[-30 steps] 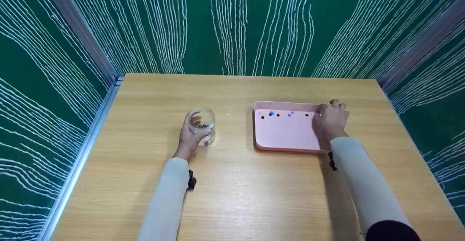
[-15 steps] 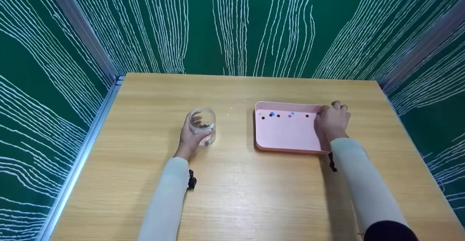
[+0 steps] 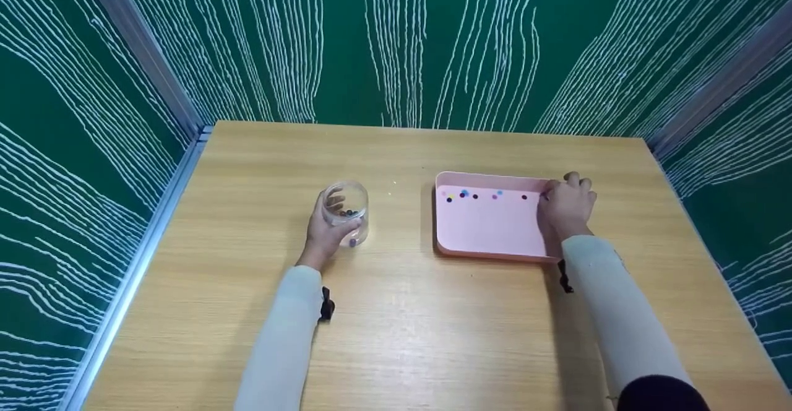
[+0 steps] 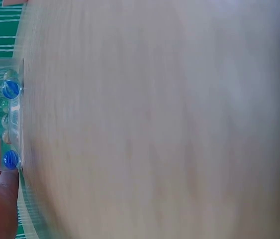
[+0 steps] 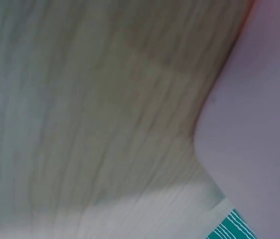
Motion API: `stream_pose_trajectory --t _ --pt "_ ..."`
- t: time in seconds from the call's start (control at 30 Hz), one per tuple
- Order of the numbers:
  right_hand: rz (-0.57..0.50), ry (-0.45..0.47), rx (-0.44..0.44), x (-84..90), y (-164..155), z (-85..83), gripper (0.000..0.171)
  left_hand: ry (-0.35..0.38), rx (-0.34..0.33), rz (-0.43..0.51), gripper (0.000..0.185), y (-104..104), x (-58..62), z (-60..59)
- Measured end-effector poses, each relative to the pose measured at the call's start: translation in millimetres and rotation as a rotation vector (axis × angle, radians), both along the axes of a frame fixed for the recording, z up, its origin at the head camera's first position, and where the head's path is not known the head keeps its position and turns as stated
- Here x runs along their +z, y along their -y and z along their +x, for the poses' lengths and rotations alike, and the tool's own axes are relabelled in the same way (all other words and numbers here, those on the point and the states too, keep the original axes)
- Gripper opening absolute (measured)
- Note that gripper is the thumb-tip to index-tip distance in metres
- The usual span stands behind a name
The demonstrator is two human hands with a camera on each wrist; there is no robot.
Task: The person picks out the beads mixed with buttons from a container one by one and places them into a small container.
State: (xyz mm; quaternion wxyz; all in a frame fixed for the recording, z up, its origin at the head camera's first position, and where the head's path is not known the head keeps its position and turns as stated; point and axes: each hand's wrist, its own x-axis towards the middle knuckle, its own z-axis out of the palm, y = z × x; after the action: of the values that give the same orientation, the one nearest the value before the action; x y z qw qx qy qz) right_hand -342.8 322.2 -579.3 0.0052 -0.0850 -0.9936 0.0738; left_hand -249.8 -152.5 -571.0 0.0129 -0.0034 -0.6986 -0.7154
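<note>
On the desk (image 3: pixel 408 324) nearest you, your 2 pale sleeves reach forward. Your left hand (image 3: pixel 327 231) wraps its fingers around a clear jar (image 3: pixel 346 211) standing upright left of centre, with a few dark beads (image 3: pixel 348 213) inside; the left wrist view shows blue ones at its base. To the right, your right hand (image 3: pixel 566 208) sits curled at the far right corner of a pink tray (image 3: pixel 489 231); whether it pinches anything, you cannot tell. Small coloured beads (image 3: pixel 475 195) lie along the tray's far edge.
</note>
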Motion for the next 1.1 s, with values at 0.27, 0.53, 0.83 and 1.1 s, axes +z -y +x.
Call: stream_pose_trajectory --t 0.27,0.53,0.83,1.1 --pt "-0.037 -0.018 -0.006 2.7 -1 3.6 0.030 0.002 0.033 -0.005 0.077 -1 -20.4 -8.0" --pt "-0.100 -0.085 -0.017 5.0 2 9.3 0.030 -0.035 0.050 -0.043 0.078 -1 -24.3 -9.0" --pt "-0.185 -0.083 -0.028 9.7 7 13.9 0.030 -0.036 0.016 -0.015 0.082 1 -15.6 -5.9" --pt "-0.221 -0.182 0.012 19.6 18 17.5 0.028 -0.048 0.051 -0.031 0.078 0 -21.1 -7.1"
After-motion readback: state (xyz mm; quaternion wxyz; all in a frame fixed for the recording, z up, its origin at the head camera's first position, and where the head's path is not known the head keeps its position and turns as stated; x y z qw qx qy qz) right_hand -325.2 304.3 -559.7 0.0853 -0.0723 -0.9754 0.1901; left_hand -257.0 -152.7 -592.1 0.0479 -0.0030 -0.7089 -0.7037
